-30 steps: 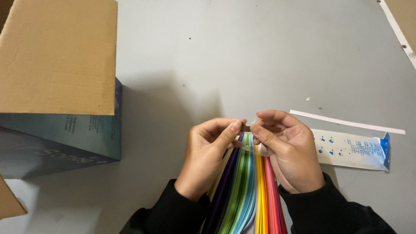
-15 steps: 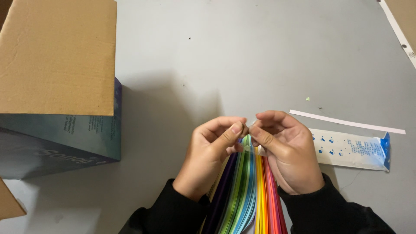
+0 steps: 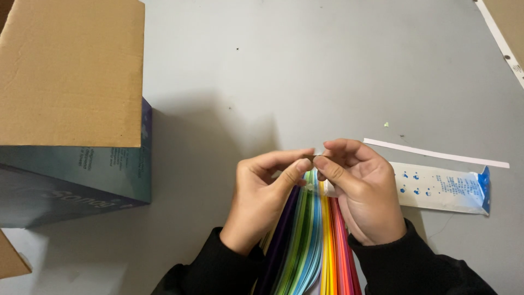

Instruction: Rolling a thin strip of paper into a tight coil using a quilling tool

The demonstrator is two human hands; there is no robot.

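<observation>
Both hands meet over the fanned stack of coloured paper strips [image 3: 311, 240], left hand [image 3: 262, 205] and right hand [image 3: 363, 191] pinching the strips' top end together, the white-and-blue packet [image 3: 442, 188] just right of the stack, the cardboard box [image 3: 71, 109] well left.

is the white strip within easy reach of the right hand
Probably yes: the white strip lies on the table just beyond the right hand with nothing between, though its fingers are busy pinching the coloured paper strips.
</observation>
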